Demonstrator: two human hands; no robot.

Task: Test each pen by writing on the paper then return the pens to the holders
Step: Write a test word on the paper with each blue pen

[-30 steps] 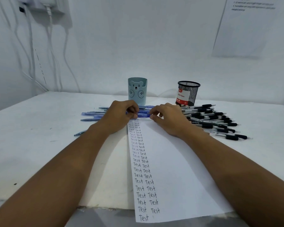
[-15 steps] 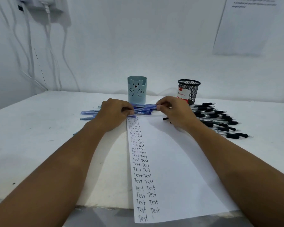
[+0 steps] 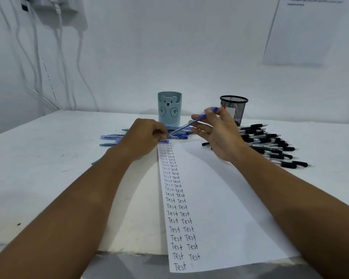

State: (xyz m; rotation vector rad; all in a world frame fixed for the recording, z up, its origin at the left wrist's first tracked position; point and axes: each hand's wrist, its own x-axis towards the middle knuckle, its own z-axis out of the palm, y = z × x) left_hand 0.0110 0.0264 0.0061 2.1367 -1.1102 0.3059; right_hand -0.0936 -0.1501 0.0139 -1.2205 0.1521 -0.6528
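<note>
While the right hand pinches a slim blue plastic pen above the white "Test"-lined paper sheet, remaining fingers splayed, the left hand curls fingertips onto the paper's far edge.

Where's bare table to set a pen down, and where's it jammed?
Free: the table left of the left forearm, the paper right of the "Test" columns, and the table's far right corner. Crowded: the blue pens before the bear holder and the black pens beside the mesh holder.
</note>
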